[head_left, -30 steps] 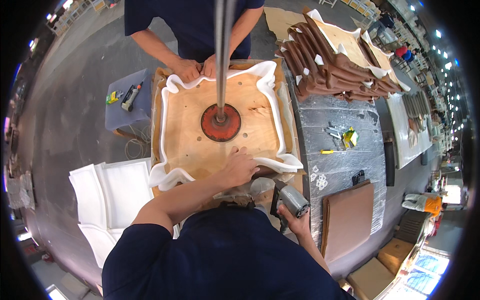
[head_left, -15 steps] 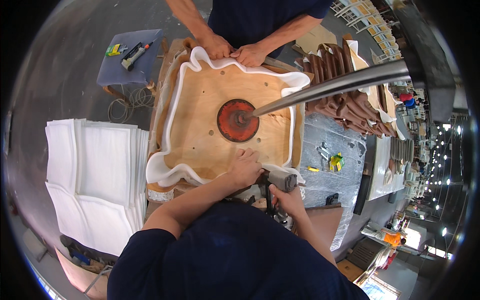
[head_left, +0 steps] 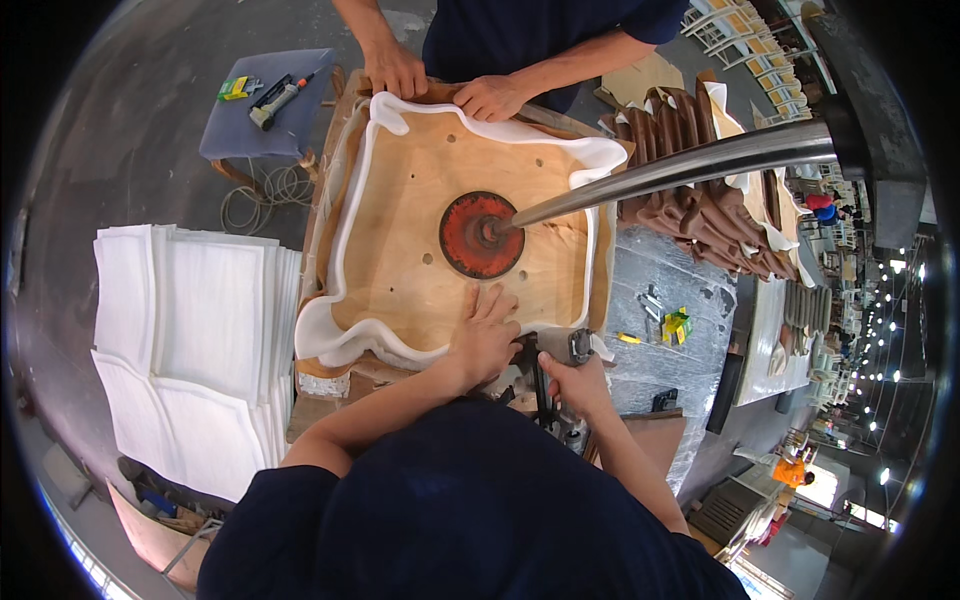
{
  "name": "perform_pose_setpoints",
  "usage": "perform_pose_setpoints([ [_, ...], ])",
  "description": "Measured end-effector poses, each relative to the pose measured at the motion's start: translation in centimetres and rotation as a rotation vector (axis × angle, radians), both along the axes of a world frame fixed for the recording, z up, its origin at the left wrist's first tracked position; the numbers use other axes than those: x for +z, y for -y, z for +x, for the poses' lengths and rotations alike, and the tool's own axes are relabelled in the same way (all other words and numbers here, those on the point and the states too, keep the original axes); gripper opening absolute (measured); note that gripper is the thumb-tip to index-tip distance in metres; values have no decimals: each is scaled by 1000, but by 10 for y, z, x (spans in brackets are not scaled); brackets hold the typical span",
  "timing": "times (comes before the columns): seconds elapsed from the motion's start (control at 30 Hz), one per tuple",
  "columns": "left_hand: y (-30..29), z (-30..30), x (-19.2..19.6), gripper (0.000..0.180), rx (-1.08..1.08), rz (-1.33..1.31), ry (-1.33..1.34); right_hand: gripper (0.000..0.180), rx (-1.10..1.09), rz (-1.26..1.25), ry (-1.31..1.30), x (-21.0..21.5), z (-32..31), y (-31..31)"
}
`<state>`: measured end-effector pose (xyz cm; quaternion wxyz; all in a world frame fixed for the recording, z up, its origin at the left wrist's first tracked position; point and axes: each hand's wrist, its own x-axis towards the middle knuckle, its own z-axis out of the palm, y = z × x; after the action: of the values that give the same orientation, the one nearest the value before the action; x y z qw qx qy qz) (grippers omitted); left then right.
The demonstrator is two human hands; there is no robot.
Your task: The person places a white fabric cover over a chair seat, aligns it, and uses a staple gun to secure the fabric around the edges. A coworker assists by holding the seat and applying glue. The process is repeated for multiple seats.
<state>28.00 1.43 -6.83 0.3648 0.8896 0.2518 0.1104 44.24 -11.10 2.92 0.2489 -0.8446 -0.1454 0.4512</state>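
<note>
A wooden seat panel [head_left: 400, 215] lies with white foam [head_left: 345, 340] and brown cover material [head_left: 315, 215] turned up round its edge. My left hand [head_left: 486, 335] rests on the panel's near edge, fingers stretched toward the middle, palm side hidden. My right hand [head_left: 578, 384] is wrapped round the handle of a staple gun [head_left: 560, 347], whose nose is at the near edge, right of my left hand. On the panel's middle sits a round red press disc [head_left: 465, 250] on a slanting metal rod [head_left: 690, 172]. Across from me, a co-worker's hands [head_left: 490, 98] hold the far edge.
To the left stands a stack of white foam sheets [head_left: 210, 300]. Behind it, a blue padded stool [head_left: 235, 130] bears another staple gun [head_left: 275, 105]. On the right are a pile of brown covers [head_left: 690, 215] and a plastic-wrapped table [head_left: 650, 370] with a yellow-green box [head_left: 677, 326].
My left fingers have stretched farther over the panel. The staple gun has shifted slightly in my right hand. The co-worker's hands have moved apart along the far edge.
</note>
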Motion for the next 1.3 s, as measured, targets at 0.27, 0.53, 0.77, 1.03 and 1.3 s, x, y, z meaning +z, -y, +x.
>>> perform_pose_setpoints([
  [0.27,1,2,-3,21,46,-12,22,30,-9,79,-81,0,-5,5],
  [0.53,1,3,-2,19,77,-48,52,31,-6,47,-77,-1,-9,0],
  [0.77,4,4,-3,20,83,-28,69,35,55,36,-2,-2,-12,-2],
  [1.03,-27,2,9,20,95,-14,12,33,22,228,-26,8,-28,4],
  [1.3,-29,-147,94,23,-177,-76,-198,32,-162,368,11,-17,-84,58],
])
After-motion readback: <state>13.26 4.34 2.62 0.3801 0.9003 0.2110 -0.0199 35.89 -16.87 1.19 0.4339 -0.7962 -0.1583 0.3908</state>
